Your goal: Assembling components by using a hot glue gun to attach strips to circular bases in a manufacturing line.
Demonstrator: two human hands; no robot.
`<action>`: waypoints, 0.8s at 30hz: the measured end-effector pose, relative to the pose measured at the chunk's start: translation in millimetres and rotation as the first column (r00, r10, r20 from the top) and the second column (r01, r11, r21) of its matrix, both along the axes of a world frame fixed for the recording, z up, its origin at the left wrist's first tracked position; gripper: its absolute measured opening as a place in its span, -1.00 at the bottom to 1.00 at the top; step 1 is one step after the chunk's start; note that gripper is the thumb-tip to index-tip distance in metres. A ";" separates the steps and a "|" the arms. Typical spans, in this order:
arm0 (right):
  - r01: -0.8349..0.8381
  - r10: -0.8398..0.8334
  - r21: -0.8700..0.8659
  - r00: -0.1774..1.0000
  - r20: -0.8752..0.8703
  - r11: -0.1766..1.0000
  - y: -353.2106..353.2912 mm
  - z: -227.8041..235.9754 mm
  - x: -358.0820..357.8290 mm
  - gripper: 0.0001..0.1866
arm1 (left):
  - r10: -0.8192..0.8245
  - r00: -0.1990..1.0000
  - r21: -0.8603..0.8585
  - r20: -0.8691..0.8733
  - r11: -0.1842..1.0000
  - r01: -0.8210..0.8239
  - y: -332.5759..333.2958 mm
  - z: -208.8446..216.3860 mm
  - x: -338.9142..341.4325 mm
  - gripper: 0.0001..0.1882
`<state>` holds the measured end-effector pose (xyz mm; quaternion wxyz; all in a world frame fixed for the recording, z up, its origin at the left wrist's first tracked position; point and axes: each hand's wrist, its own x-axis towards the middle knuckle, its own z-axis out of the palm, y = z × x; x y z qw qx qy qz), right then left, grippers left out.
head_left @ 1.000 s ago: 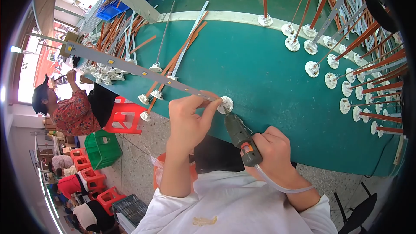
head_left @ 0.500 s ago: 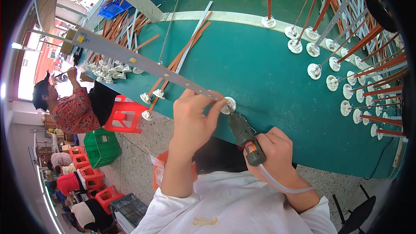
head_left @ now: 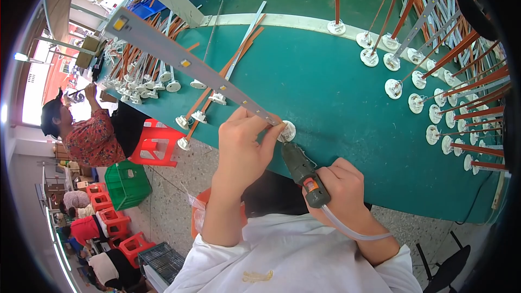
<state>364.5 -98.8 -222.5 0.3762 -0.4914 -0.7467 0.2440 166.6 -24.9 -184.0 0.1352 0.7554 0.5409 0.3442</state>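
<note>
My left hand (head_left: 244, 144) pinches the lower end of an LED strip (head_left: 187, 65), a long pale bar with small yellow chips. The strip slants up to the left. At its lower end a round white base (head_left: 289, 130) rests on the green table, partly hidden by my fingertips. My right hand (head_left: 342, 187) is wrapped round a dark grey glue gun (head_left: 298, 165) with an orange switch. A translucent glue stick (head_left: 350, 231) bends from its back over my wrist. The gun's nozzle is at the base, close to my left fingertips; exact contact cannot be seen.
Many strips on round white bases (head_left: 393, 88) stand along the right of the green table (head_left: 325, 87). More strips (head_left: 239, 49) and a pile of bases (head_left: 144, 87) lie at the left. A co-worker (head_left: 92, 135) sits by a red stool (head_left: 154, 144); a green crate (head_left: 127, 184) is nearby.
The LED strip has swung steeper, its far end moving up and to the right. The glue gun and my right hand have shifted slightly left. My left hand has barely moved.
</note>
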 end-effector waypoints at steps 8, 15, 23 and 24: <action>0.028 -0.028 -0.013 0.999 0.033 1.000 -4.3 -1.5 -1.5 -0.79 | -0.054 0.999 -0.021 0.005 0.998 0.054 1.8 -0.8 -5.3 -0.94; 0.046 -0.046 -0.003 0.999 0.022 0.999 -4.9 -2.6 -1.1 -0.77 | -0.198 0.975 -0.165 0.095 0.963 0.212 7.6 17.4 -8.7 -0.85; 0.037 -0.037 0.030 0.999 -0.004 0.999 -4.8 -5.8 1.4 -0.77 | -0.368 0.925 -0.290 0.092 0.879 0.379 24.1 15.8 -21.1 -0.82; 0.034 -0.034 0.034 0.999 -0.019 0.999 -5.0 -6.6 1.3 -0.77 | -0.361 0.928 -0.299 0.094 0.878 0.372 24.1 17.1 -20.3 -0.83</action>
